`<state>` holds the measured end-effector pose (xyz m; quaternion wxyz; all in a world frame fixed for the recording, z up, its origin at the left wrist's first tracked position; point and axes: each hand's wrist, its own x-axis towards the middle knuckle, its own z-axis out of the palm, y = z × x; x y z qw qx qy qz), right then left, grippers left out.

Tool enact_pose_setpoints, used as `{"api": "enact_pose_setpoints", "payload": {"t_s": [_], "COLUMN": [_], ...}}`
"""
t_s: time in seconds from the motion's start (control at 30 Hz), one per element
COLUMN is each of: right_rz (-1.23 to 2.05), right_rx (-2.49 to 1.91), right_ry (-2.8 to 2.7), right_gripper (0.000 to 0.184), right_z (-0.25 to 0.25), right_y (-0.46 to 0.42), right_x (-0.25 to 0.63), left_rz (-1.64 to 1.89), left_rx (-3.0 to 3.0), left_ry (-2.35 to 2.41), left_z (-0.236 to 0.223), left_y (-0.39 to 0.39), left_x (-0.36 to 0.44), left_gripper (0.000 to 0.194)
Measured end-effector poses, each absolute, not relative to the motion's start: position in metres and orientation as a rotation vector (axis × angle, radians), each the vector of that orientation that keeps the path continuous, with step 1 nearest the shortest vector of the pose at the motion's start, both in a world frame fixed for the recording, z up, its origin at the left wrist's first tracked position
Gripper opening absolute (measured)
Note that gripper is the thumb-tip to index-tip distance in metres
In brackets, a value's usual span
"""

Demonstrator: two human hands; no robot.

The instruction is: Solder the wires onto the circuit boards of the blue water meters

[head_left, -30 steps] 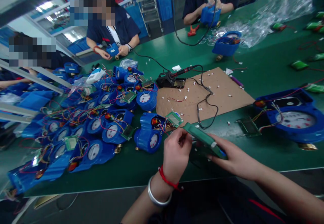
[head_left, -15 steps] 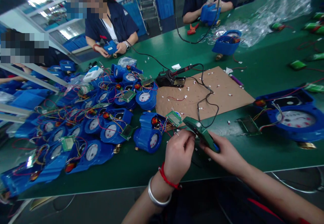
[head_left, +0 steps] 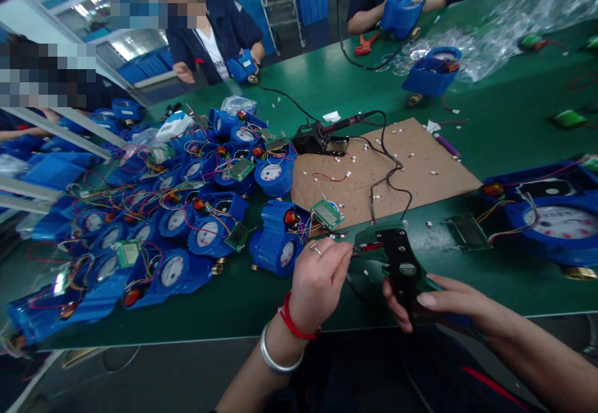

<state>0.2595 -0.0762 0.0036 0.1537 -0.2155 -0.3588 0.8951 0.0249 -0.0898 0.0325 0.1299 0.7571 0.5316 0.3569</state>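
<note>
My right hand (head_left: 451,301) is wrapped round the handles of a black and green wire stripper (head_left: 402,260), its head turned left. At the tool's jaws my left hand (head_left: 317,285) is closed in a pinch on a thin wire (head_left: 355,249), mostly hidden by the fingers. Just beyond the left hand lies a small green circuit board with a display (head_left: 327,213), wired to a blue water meter (head_left: 280,238) that rests on the green table (head_left: 224,319).
Many wired blue meters (head_left: 205,232) crowd the left. A soldering iron (head_left: 343,123) rests in its stand beside a cardboard sheet (head_left: 420,170) strewn with small connectors. A large blue meter (head_left: 560,220) stands right. Two co-workers (head_left: 224,27) sit opposite; another is far left.
The wire stripper has swung flatter, its jaws now pointing left at my left hand's fingers. My right hand has shifted down and right. The co-worker opposite has taken one hand off a meter.
</note>
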Motion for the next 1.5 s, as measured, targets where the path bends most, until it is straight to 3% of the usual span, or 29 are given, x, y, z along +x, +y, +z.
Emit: {"api": "enact_pose_setpoints", "payload": {"t_s": [0.13, 0.7, 1.13, 1.5], "right_rz": [2.606, 2.576, 2.582, 2.399], "right_rx": [-0.455, -0.475, -0.433, -0.616], "right_ry": [-0.959, -0.752, -0.732, -0.681], "right_gripper": [0.042, 0.027, 0.028, 0.018], "right_z": [-0.003, 0.004, 0.0, 0.005], "right_y": [-0.081, -0.091, -0.094, -0.106], "right_x": [0.254, 0.243, 0.24, 0.225], "left_rz": [1.024, 1.071, 1.129, 1.025], "left_rx": [2.338, 2.495, 2.464, 2.297], "left_ry": [1.575, 1.555, 1.58, 1.75], "left_z": [0.028, 0.025, 0.023, 0.018], "left_y": [-0.092, -0.091, -0.092, -0.092], "left_x": [0.026, 0.024, 0.025, 0.035], "left_gripper": [0.012, 0.016, 0.016, 0.012]}}
